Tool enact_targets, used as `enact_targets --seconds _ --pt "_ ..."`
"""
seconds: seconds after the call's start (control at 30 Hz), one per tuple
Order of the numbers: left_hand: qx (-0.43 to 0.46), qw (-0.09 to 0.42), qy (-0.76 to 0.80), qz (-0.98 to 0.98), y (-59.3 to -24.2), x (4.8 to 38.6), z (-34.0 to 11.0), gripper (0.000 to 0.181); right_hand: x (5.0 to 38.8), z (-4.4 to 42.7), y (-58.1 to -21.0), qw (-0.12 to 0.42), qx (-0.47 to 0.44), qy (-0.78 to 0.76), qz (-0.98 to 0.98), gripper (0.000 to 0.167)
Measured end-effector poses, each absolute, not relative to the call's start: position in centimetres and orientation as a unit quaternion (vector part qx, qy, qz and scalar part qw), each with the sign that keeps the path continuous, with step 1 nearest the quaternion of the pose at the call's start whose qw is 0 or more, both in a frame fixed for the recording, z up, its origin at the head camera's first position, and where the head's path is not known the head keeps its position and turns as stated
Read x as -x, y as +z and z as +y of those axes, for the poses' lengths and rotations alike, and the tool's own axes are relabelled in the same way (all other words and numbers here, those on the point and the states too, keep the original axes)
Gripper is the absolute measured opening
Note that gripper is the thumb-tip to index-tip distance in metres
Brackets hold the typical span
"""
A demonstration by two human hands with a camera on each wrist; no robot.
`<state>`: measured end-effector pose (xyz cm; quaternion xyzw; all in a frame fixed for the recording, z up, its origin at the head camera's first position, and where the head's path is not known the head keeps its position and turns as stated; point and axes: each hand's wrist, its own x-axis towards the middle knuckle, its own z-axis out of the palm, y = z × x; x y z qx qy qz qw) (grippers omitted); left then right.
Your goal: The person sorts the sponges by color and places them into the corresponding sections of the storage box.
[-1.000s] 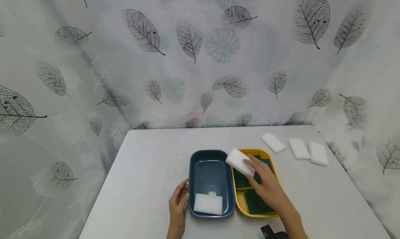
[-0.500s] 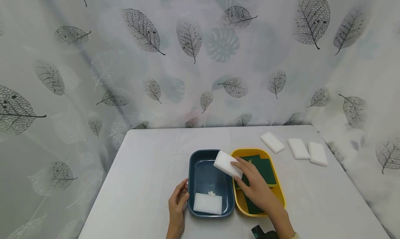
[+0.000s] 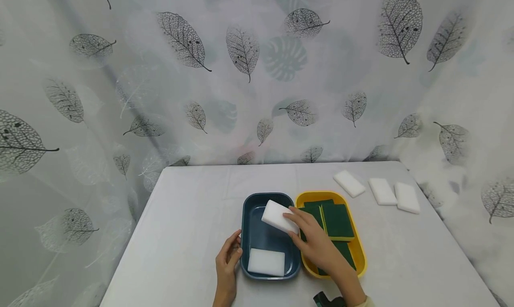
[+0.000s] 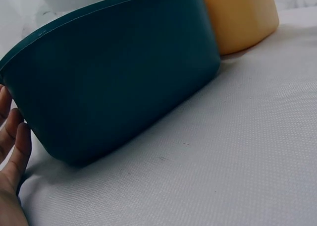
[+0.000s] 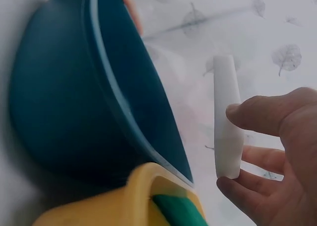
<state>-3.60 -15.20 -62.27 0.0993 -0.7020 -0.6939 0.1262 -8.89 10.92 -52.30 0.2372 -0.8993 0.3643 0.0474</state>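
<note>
White block (image 3: 279,217) sits in your right hand (image 3: 315,241), the fingers clamped on it near one end, holding it in the air over the right half of the blue tray (image 3: 259,235). Since they grip only that end, the other could sag or swing if you let go unevenly. The tray's right rim, close under your fingertips, looks the likelier trouble: lowered straight from here, the gripped end might catch there and tip the block. Drift closer to yourself and it may land on the second white block (image 3: 266,262), lying in that tray to the left of your right fingers and nearer you.

The held block's long axis slants; its free end points leftward and away from you, its gripped end back toward your palm.

Further left, your left hand (image 3: 227,267) rests its fingertips against the tray's outer wall, clamped on nothing. Under and right of your right fingers is the yellow tray (image 3: 321,196) with dark green pads (image 3: 338,220). Well beyond those fingers, to the far right, three more white blocks (image 3: 382,191) lie on the table (image 3: 192,209).
</note>
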Motion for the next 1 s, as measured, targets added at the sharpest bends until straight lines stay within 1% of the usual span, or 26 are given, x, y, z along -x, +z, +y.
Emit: enact_targets --seconds 0.37,0.47,0.87,1.0 --pt "-0.099 0.124 -0.69 -0.706 -62.2 3.7 -15.3 0.04 8.9 10.0 -53.0 -0.004 -0.219 0.343 -0.913 0.05" --pt "-0.101 0.124 -0.691 -0.705 -62.2 3.7 -15.4 0.041 8.9 9.8 -53.2 -0.011 -0.222 0.327 -0.918 0.05" --pt "-0.112 0.115 -0.682 -0.714 -62.0 3.8 -15.4 0.041 9.0 8.4 -53.5 -0.006 -0.262 0.272 -0.926 0.047" --pt "-0.11 0.114 -0.684 -0.712 -62.0 3.8 -15.4 0.041 9.1 7.9 -53.9 -0.002 -0.288 0.266 -0.92 0.046"
